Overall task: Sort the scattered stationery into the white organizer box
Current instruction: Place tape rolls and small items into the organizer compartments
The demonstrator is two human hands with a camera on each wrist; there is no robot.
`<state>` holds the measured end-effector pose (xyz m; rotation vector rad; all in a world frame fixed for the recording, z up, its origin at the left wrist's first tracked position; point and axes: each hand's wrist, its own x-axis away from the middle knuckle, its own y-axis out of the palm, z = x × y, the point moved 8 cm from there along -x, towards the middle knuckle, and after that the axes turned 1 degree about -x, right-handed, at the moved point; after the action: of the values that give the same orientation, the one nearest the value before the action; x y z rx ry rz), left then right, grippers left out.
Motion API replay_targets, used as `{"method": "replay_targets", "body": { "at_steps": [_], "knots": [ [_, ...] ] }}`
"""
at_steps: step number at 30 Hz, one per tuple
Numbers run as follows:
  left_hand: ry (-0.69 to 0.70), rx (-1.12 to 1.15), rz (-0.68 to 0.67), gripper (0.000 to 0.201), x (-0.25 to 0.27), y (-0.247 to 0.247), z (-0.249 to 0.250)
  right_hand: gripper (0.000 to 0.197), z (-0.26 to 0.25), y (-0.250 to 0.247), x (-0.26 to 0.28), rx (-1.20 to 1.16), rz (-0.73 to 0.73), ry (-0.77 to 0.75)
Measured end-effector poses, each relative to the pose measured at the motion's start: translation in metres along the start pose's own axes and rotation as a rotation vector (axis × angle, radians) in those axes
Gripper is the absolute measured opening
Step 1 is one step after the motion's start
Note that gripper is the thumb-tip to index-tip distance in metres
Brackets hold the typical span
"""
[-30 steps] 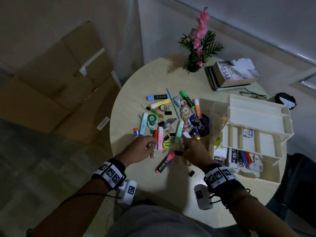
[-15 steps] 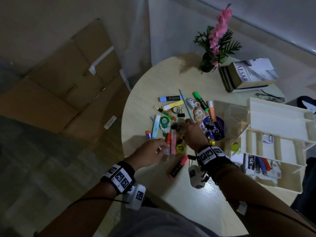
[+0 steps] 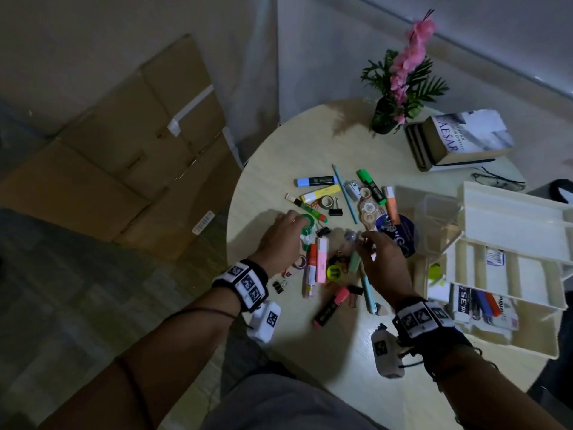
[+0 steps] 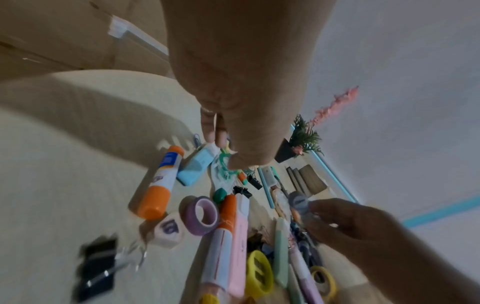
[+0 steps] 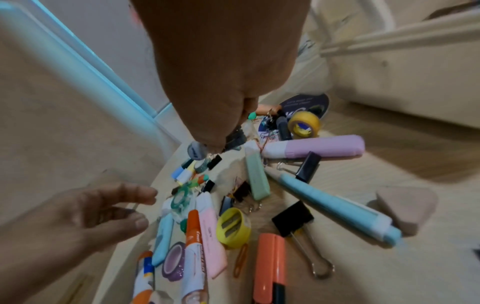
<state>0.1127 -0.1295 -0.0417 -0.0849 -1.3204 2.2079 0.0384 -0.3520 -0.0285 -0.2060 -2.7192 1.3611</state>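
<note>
Item 1, your right hand [image 3: 381, 259]: raised over the pile of stationery, fingertips pinching a small grey round sharpener [image 3: 351, 235], which is off the table [image 3: 310, 352]

Item 2, your left hand [image 3: 279, 240]: fingers loosely spread and holding nothing, hovering at the pile's left side over the green correction tape [image 3: 307, 228]; the right wrist view shows them parted and slightly bent

Item 3, the white organizer box [image 3: 511, 252]: open, at the table's right edge, to the right of the pile; its lower tray already holds several pens and packets

Item 4, the pile, placed by the yellow sharpener [image 3: 334, 271]:
- pink highlighter [image 3: 322, 259] and orange-capped marker [image 3: 311, 268] side by side just to its left
- purple tape roll [image 3: 299, 262] further left, near your left wrist
- black binder clip [image 3: 279, 286] left of and nearer you than the roll, apart from the pile
- coral highlighter [image 3: 331, 305] nearer you, lying at a slant
- pale blue pen [image 3: 369, 290] to its right, under your right hand
- mint green highlighter [image 3: 354, 260] just to its right
- blue highlighter [image 3: 314, 181], yellow highlighter [image 3: 322, 193] and green highlighter [image 3: 370, 186] on the far side

Item 5, beyond the pile: potted plant [image 3: 400, 88] with pink flowers and a stack of books [image 3: 459, 141] at the far edge
</note>
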Motion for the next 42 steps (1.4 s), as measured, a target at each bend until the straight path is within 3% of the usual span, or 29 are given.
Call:
{"method": "replay_targets", "body": {
  "at_steps": [3,5,9,15,20,23,27,31,36,42],
  "knots": [
    [0.175,-0.225,-0.097,0.072,-0.023,0.003,0.012,0.013,0.013,-0.021,0.022,-0.07,0.064,0.145],
    [0.246,-0.332,-0.179,0.072,-0.033,0.008,0.014,0.02,0.024,-0.032,0.037,-0.116,0.075,0.265],
    [0.288,-0.444,-0.283,0.07,-0.048,0.016,0.016,0.024,0.026,-0.049,0.064,-0.438,0.063,0.466],
    [0.339,-0.518,-0.309,0.061,-0.06,0.012,0.029,0.016,0.041,-0.056,0.095,-0.536,0.041,0.588],
    [0.332,-0.569,-0.273,0.068,-0.061,0.009,0.029,0.019,0.044,-0.061,0.118,-0.744,-0.021,0.599],
    [0.304,-0.486,-0.159,0.062,-0.058,-0.005,0.036,0.018,0.045,-0.071,0.13,-0.835,-0.028,0.573],
    [0.207,-0.159,-0.058,0.049,-0.043,-0.02,0.058,0.006,0.062,-0.094,0.142,-0.875,0.032,0.567],
    [0.152,0.124,-0.122,0.034,-0.02,0.0,0.103,0.011,0.087,-0.12,0.151,-0.95,0.167,0.592],
    [0.212,0.25,-0.135,0.036,0.002,0.027,0.178,0.011,0.119,-0.165,0.148,-0.952,0.231,0.553],
    [0.199,0.368,-0.156,0.037,0.014,0.054,0.256,0.011,0.177,-0.209,0.123,-0.631,0.222,0.535]
  ]
}}
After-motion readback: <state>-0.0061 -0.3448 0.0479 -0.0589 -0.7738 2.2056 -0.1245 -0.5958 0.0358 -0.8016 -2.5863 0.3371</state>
